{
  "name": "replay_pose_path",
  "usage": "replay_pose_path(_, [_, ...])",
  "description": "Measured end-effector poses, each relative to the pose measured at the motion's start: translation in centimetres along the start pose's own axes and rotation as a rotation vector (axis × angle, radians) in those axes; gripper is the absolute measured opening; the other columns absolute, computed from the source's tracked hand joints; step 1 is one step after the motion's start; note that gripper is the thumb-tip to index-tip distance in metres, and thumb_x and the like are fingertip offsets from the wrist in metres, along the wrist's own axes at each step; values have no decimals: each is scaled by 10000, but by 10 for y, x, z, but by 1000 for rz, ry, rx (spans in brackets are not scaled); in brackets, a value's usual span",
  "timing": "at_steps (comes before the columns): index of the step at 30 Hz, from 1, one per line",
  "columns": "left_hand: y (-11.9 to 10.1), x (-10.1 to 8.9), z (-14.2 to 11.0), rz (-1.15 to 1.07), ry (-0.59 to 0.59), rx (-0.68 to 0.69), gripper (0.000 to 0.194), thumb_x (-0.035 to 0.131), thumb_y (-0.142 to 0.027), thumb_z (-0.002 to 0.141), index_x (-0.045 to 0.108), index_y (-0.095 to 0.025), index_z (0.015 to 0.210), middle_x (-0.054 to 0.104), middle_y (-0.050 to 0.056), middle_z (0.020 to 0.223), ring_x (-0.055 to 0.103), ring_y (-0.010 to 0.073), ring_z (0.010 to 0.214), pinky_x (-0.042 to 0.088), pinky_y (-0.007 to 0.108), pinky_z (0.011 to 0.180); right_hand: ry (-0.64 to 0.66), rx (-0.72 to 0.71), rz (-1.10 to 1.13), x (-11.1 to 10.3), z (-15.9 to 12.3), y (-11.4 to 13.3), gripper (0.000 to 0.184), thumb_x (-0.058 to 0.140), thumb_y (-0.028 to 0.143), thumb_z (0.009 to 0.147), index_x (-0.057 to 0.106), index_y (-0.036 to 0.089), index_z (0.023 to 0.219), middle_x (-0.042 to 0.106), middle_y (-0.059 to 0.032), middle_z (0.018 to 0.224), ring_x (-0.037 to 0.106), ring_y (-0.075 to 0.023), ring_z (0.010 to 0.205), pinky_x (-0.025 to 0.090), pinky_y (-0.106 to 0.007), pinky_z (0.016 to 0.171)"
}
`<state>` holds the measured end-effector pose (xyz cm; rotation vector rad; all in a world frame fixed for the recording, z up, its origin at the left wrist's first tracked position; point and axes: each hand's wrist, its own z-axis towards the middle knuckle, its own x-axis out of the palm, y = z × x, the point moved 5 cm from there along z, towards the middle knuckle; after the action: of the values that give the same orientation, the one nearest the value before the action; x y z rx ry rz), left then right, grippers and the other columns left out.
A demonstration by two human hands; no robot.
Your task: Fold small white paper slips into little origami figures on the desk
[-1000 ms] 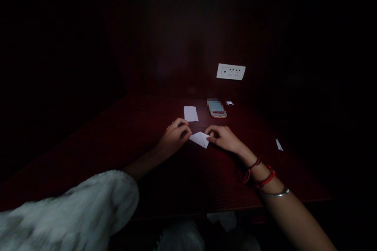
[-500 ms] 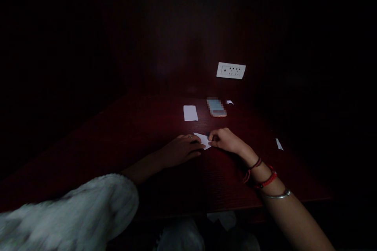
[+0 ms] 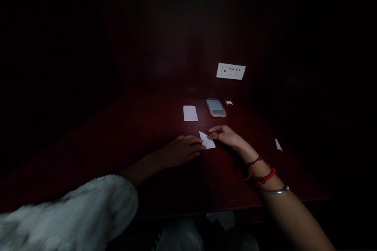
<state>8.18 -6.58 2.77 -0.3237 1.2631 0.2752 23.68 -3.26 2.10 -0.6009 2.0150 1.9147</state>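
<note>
A small folded piece of white paper point(image 3: 208, 143) lies on the dark red table, pointed at its top left, with crease or flap lines on its face. My left hand point(image 3: 184, 150), wearing a ring, reaches in from the left. Its fingers are stretched out, and the fingertips rest on the paper's left side. At the paper's upper right is my right hand point(image 3: 226, 135), fingers apart and slightly bent, with the lower fingertips touching or just over the edge. Shadow hides the exact contact there.
Beyond the hands lie a white paper rectangle point(image 3: 190, 113) and a phone point(image 3: 216, 108) with a blurred screen. Paper scraps sit beside the phone point(image 3: 229, 102) and at the right point(image 3: 278, 144). A socket plate point(image 3: 231, 71) is on the back wall. The table's front edge point(image 3: 229, 208) is near me.
The folded paper has turned and shifted slightly right, showing more of its face. My right hand has loosened its bent fingers and moved up a little. My left hand has barely moved.
</note>
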Motion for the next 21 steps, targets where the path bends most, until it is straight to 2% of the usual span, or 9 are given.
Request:
replay_pose_path(5, [2, 4, -1, 16, 8, 13, 267, 356, -292, 839, 433, -293, 1095, 398, -7, 1179, 342, 187, 1074, 296, 353, 861, -28, 63, 111, 0, 1, -1, 260, 586, 110, 569, 568, 85, 827, 580, -14, 669, 505, -82, 594, 397, -200, 608])
replay_pose_path(9, [1, 4, 0, 16, 11, 19, 259, 367, -294, 833, 456, -276, 1077, 394, 10, 1175, 334, 199, 1078, 293, 362, 870, 72, -28, -16, 5, 4, 2, 153, 556, 113, 601, 617, 99, 741, 588, -9, 637, 499, -84, 572, 390, -199, 583])
replay_pose_path(14, [-4, -2, 2, -16, 4, 30, 252, 384, -274, 825, 472, -261, 1061, 413, 24, 1103, 378, 182, 1015, 317, 332, 845, -21, -326, -392, 2, 0, 16, 177, 566, 101, 598, 642, 158, 748, 608, 1, 691, 508, -96, 624, 379, -203, 608])
replay_pose_path(18, [-4, -8, 0, -23, -12, 40, 262, 394, -245, 818, 474, -265, 1067, 417, 28, 1055, 402, 169, 959, 323, 315, 826, 54, -621, -495, 7, -12, 28, 257, 511, 83, 669, 623, 179, 879, 611, -16, 807, 519, -102, 716, 382, -207, 670])
replay_pose_path(21, [-2, -11, -3, 0, 6, 62, 267, 402, -235, 815, 475, -284, 1068, 405, 29, 1051, 404, 165, 935, 324, 307, 808, 112, -763, -563, 9, -21, 30, 256, 469, 91, 723, 617, 178, 912, 599, -33, 823, 514, -105, 762, 379, -209, 710])
